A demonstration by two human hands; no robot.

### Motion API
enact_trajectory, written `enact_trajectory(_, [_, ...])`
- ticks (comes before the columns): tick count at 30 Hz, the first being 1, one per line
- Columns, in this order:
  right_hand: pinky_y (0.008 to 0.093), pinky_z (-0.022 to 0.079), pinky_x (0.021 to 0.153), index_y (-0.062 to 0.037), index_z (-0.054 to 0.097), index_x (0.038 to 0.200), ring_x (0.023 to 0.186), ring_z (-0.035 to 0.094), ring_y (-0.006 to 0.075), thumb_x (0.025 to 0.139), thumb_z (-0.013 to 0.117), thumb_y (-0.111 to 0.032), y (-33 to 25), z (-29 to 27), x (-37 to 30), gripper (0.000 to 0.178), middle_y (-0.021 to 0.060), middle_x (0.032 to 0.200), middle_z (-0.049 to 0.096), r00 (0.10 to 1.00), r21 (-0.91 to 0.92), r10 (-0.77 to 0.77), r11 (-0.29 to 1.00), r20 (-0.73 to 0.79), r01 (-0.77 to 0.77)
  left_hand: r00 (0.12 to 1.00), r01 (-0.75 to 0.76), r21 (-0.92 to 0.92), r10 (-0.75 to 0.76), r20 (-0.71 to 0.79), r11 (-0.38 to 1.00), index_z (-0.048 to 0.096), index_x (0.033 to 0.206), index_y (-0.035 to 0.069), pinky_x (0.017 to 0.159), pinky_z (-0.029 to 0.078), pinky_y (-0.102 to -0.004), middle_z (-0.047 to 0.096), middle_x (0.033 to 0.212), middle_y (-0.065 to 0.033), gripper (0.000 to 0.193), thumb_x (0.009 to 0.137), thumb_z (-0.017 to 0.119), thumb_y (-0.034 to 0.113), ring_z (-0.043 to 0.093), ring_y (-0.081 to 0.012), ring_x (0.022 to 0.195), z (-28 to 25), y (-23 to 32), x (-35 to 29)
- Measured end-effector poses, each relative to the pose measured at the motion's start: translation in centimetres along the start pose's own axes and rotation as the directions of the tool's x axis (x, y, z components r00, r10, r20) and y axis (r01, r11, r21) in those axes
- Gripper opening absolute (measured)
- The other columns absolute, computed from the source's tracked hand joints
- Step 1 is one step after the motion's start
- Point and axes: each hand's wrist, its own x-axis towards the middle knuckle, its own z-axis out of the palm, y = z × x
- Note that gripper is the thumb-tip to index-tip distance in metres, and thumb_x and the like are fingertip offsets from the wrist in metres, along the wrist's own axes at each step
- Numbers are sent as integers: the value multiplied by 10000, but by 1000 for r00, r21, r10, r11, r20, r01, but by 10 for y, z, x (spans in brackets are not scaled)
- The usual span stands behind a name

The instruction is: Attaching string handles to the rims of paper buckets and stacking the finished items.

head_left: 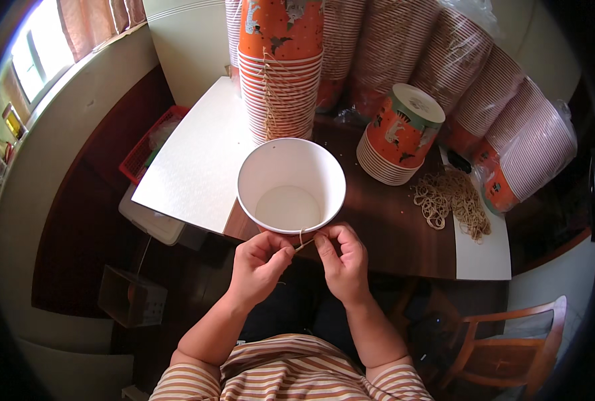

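Left hand (263,266) and right hand (341,259) both pinching 1 slanting cord (303,246), white-lined bucket (292,175) straight ahead, cord seemingly looped at its near rim!

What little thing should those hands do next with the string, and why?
I'd probably pull the string gently snug: the left hand and right hand seem to pinch it beside the near rim of the white tub, where a small bend of it stands up, looking loose.
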Motion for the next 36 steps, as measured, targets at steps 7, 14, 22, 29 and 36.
enact_trajectory(7, [303, 464, 670, -2, 586, 859, 733, 581, 212, 866, 616, -95, 1, 0, 0, 97, 105, 819, 598, 1000, 2, -15, 1000, 21, 15, 996, 89, 14, -89, 11, 996, 623, 865, -8, 539, 394, -171, 595, 686, 14, 102, 886, 601, 89, 501, -28, 607, 4, 4, -2])
enact_trajectory(14, [246, 445, 687, 5, 591, 867, 743, 549, 122, 873, 612, -83, 3, 5, -1, 90, 54, 831, 591, 999, -44, -43, 998, -32, 42, 998, -56, 166, 50, 38, 984, 612, 865, -19, 544, 388, -182, 578, 682, 23, 87, 885, 595, 63, 481, -25, 616, 4, -3, -5])
enact_trajectory(22, [228, 444, 651, 2, 594, 920, 715, 520, 71, 897, 602, -118, 20, 10, -6, 123, 16, 817, 605, 993, 134, 94, 987, -76, -83, 995, 94, 51, -96, 36, 994, 629, 967, -24, 605, 423, -174, 594, 742, 14, 132, 906, 574, 79, 514, -34, 678, 3, -15, -21])
enact_trajectory(29, [201, 470, 714, -3, 611, 977, 787, 568, 63, 890, 599, -76, 24, 12, -33, 114, 16, 875, 614, 967, 335, 200, 910, 159, -243, 995, 98, 118, -95, -31, 988, 633, 924, -26, 591, 428, -183, 599, 719, 6, 144, 902, 600, 112, 520, -40, 657, 2, -33, -33])
enact_trajectory(36, [219, 474, 751, -7, 640, 922, 815, 592, 85, 873, 610, -70, 20, 20, -36, 85, 37, 898, 640, 946, 379, 262, 869, 192, -318, 1000, -3, 70, 5, -30, 998, 632, 903, -21, 563, 394, -173, 605, 733, 8, 141, 908, 595, 114, 507, -33, 653, 2, -44, -36])
